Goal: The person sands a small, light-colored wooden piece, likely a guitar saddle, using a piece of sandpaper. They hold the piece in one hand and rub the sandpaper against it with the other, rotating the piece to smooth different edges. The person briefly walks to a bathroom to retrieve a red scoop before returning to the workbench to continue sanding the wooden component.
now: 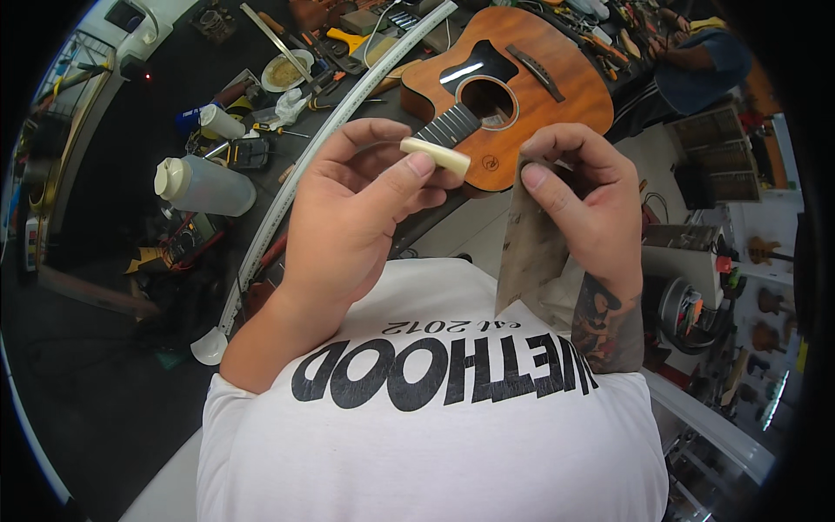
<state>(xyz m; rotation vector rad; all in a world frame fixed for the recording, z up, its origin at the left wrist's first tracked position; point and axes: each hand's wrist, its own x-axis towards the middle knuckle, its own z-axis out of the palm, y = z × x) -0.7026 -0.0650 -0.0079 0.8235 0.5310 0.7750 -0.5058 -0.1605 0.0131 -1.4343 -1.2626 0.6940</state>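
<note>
Between the thumb and fingers of my left hand (pixel 361 187) is a small cream-coloured bar, a guitar nut blank (pixel 437 156) by its look, held up in front of my chest. My right hand (pixel 591 196) pinches the upper edge of a worn, grey-brown sheet of sandpaper (pixel 532 239), which hangs down in front of my shirt. The two hands are apart, and the sheet does not touch the bar. Beyond them an acoustic guitar (pixel 565 113) lies face up on the bench, its neck partly hidden behind my left hand.
A long white ruler-like strip (pixel 335 122) curves past the left side of my hands. Left of it stand a translucent squeeze bottle (pixel 209 187), a white cup (pixel 223 122) and a multimeter (pixel 248 155). A round dish (pixel 285 72) and many hand tools crowd the back.
</note>
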